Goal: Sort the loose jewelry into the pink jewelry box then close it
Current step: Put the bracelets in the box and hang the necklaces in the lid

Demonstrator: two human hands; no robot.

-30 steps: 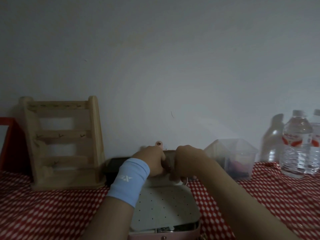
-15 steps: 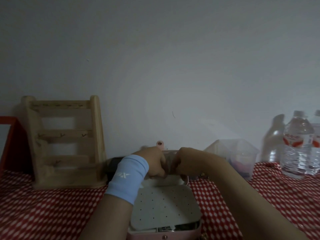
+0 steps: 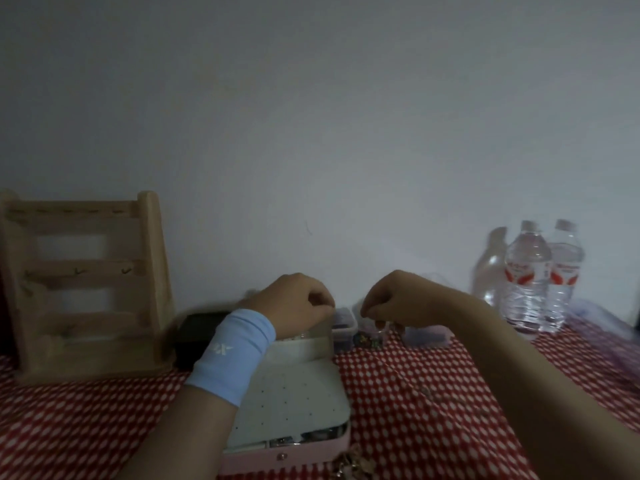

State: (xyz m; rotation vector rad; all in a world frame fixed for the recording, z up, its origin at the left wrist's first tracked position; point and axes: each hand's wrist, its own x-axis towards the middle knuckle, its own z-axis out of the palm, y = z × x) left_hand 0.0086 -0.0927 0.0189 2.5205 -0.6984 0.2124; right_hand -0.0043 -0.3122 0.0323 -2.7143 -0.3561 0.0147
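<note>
The pink jewelry box (image 3: 304, 457), a rounded-corner case with a smooth leatherette-looking wall, sits low and centre on the red-and-white checked tablecloth (image 3: 415, 410). Its front wall and small round snap stud face the person, and a flat pale panel dotted with tiny holes reaches back from there toward the wall. Whether that is its longer side cannot be told from this angle. The hands are apart. The left hand (image 3: 298, 303), above a soft light-blue knit wristband (image 3: 235, 351), is curled over the far edge of the box, and the right hand (image 3: 391, 299) is curled, fingertips down, over small clear plastic tubs of beads (image 3: 372, 336) — whether either grips anything cannot be told. A loose tangle of metal chain jewelry (image 3: 349, 469) lies on the cloth, touching the box's near right corner. To the left stand a slatted pale wooden jewelry rack (image 3: 86, 282) and a matte black box (image 3: 199, 336); two ribbed clear water bottles (image 3: 526, 275) stand far right.
</note>
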